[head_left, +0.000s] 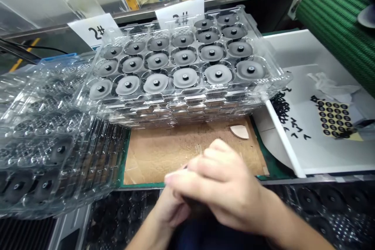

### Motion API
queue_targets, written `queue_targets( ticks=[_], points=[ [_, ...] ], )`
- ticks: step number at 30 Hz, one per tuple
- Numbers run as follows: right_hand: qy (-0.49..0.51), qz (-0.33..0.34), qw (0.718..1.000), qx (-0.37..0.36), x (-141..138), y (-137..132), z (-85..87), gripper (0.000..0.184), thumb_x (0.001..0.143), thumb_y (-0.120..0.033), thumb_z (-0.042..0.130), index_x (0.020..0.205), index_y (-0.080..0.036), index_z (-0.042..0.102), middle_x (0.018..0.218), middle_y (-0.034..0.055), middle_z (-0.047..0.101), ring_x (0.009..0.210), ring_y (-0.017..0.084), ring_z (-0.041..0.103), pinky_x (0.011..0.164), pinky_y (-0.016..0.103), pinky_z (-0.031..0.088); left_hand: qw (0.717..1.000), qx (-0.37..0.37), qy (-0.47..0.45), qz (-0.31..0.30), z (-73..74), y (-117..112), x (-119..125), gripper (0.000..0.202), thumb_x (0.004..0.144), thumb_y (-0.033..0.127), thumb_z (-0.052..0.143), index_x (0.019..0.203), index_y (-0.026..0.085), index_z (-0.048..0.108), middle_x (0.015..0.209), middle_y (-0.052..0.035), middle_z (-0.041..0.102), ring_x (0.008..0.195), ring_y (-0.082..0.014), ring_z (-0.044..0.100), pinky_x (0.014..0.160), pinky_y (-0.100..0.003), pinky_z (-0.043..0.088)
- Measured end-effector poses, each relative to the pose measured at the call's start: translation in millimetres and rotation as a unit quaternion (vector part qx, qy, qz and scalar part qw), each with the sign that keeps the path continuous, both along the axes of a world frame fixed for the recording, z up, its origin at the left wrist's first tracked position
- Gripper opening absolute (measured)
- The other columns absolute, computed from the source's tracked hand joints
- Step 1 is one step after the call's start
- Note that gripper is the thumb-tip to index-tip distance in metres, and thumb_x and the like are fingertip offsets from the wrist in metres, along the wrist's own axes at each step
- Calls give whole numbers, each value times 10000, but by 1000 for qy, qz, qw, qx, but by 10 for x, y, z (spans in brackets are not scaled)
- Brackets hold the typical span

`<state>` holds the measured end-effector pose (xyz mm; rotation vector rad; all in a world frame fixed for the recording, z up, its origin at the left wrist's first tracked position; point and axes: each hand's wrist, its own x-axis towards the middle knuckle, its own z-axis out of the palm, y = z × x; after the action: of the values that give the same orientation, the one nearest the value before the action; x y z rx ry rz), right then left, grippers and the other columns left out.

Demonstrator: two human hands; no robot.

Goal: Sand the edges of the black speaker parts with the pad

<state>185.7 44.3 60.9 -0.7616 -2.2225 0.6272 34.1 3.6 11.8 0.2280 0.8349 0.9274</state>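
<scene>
Low in the middle of the view my right hand (pixel 219 187) lies over my left hand (pixel 170 209), fingers curled together around a small dark part that is mostly hidden. Both hands hover above the near edge of a brown cardboard sheet (pixel 164 152). Behind the cardboard stands a stack of clear plastic trays (pixel 269 86); the top one holds several grey round discs (pixel 185 77), each with a black centre stud.
More clear trays with dark discs (pixel 43 156) pile up at the left. A white box (pixel 293 152) at the right holds small black parts (pixel 279 107) and a sheet of round black stickers (pixel 334 119). A green ribbed belt (pixel 331 19) runs top right. Labels "2#" (pixel 96 31) stand behind.
</scene>
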Motion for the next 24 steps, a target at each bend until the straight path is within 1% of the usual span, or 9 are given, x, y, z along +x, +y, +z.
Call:
queue_targets(
  ticks=[2,4,8,11,13,15,18,21,24],
  points=[
    [-2,-46,997,-68,108,-29,-14,273,927,-135,423,1042,-185,666,762,20,672,648,139,544,632,314,351,999,27,9,17,-17,-4,-20,674,469,418,860,1094,243,676,1065,-52,721,1018,-246,636,918,-314,469],
    [32,-45,978,-203,242,-121,-70,224,924,-199,477,1017,-222,679,757,8,682,664,137,575,630,291,397,998,53,6,40,-38,-2,-64,668,485,408,858,1113,290,663,1209,-42,667,1043,-235,633,933,-305,462],
    [173,84,865,-463,372,-437,-398,322,881,-473,522,923,-230,729,790,24,727,683,157,661,589,251,501,997,62,-12,39,-72,15,-107,527,627,341,801,1128,345,639,1248,-29,642,1031,-231,650,951,-338,461],
    [209,-13,820,-533,394,-623,-697,283,841,-435,589,957,-215,724,884,55,744,760,198,699,639,274,550,998,54,-2,25,-69,37,-52,479,682,285,767,1139,330,631,1252,-34,636,1040,-219,645,953,-317,459],
    [235,-125,809,-524,440,-663,-778,247,854,-394,586,995,-232,710,945,58,739,806,208,700,674,283,559,999,51,2,19,-50,50,10,474,674,282,773,1127,323,641,1247,-33,639,1033,-218,647,946,-309,464],
    [257,-219,814,-472,491,-634,-715,227,880,-351,563,1043,-256,689,998,48,725,833,200,691,689,271,556,999,46,8,14,-28,58,83,501,639,315,795,1118,323,649,1238,-32,645,1021,-225,652,932,-311,475],
    [246,-302,868,-308,460,-507,-438,245,902,-260,538,1128,-279,631,1082,32,689,910,186,659,736,264,533,999,39,20,6,-11,58,192,574,590,351,819,1135,318,642,1233,-34,648,1032,-233,644,921,-318,486],
    [160,-260,945,-113,298,-369,-187,272,907,-182,489,1158,-189,594,1024,76,697,874,199,637,762,325,489,999,34,24,-4,-19,49,246,580,606,359,811,1153,281,634,1191,-58,668,1088,-246,614,953,-332,469],
    [67,-131,983,-111,179,-275,-102,245,912,-130,434,1068,-132,623,891,70,706,755,182,618,698,332,450,998,7,62,10,-31,43,235,503,637,282,800,1115,302,647,1165,-39,680,1070,-240,626,946,-336,479]
  ],
)
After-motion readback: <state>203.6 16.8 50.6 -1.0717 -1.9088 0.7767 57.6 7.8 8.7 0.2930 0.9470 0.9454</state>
